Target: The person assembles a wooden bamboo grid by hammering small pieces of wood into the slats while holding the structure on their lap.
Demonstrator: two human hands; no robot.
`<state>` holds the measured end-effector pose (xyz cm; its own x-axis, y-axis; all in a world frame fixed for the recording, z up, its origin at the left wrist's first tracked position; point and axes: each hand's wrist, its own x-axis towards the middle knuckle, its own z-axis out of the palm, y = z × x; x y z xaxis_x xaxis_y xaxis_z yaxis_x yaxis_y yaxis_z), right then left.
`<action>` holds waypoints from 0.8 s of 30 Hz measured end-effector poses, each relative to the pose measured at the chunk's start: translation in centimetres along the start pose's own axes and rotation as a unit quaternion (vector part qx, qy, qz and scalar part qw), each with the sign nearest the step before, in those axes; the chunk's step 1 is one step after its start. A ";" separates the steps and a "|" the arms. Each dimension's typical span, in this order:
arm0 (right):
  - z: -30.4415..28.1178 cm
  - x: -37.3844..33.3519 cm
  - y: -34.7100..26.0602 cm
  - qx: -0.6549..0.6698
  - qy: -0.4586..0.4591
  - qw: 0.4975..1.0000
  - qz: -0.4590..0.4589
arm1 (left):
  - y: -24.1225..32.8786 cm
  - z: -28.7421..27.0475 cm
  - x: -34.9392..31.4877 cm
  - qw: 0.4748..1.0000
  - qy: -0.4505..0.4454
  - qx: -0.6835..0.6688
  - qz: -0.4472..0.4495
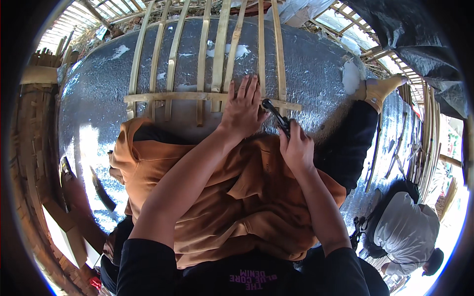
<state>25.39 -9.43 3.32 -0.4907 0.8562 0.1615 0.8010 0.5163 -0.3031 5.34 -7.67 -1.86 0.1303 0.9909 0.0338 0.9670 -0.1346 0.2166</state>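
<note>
My left hand (241, 111) lies flat, fingers stretched out, on a lattice of pale bamboo slats. Under it runs a crosswise slat (173, 96), laid over the near ends of several long slats (203, 54) that reach away from me. My right hand (297, 147) is wrapped around the handle of a small black hammer (278, 117). Its head is just right of my left fingers, at the crossing of the crosswise slat and a long one; whether it touches the wood I cannot tell. Any nail there is too small to make out.
Silvery foil sheeting (316, 64) with torn white patches lies under the lattice. A brown cloth (212, 207) covers my lap. My leg with a tan sock (382, 91) stretches out right. Another person in a white shirt (407, 227) bends at lower right. Woven bamboo (29, 148) lines the left.
</note>
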 end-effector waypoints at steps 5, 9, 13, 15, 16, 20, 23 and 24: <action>0.3 -0.3 0.6 0.059 0.114 0.991 -0.033 | -0.1 0.1 0.5 1.000 0.003 0.003 0.000; 1.0 0.0 0.5 0.018 -0.040 0.998 0.042 | -0.1 0.1 0.1 1.000 0.005 -0.012 -0.003; 0.9 -0.3 1.1 0.039 0.094 0.994 -0.042 | 0.4 -0.3 -0.8 1.000 -0.025 -0.014 -0.007; 0.3 0.0 0.5 0.002 0.008 1.000 0.000 | 0.0 -0.3 -0.2 1.000 -0.009 -0.015 -0.009; 0.5 -0.3 0.6 0.002 0.017 1.000 -0.006 | 0.0 -0.4 0.0 1.000 -0.017 -0.021 -0.010; 0.3 -0.1 0.3 0.008 0.001 1.000 0.017 | 0.2 -0.2 -0.1 1.000 -0.012 -0.006 -0.001; 1.1 -0.4 0.7 0.023 -0.006 1.000 0.019 | 0.1 0.1 -0.3 1.000 -0.001 -0.016 -0.004; 1.2 -0.7 1.0 0.043 0.046 0.998 -0.007 | 0.3 -0.1 -0.2 1.000 0.000 -0.020 -0.004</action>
<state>26.12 -9.59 1.83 -0.4651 0.8492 0.2501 0.7598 0.5279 -0.3795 5.58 -7.95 -1.75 0.1221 0.9920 0.0323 0.9584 -0.1263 0.2558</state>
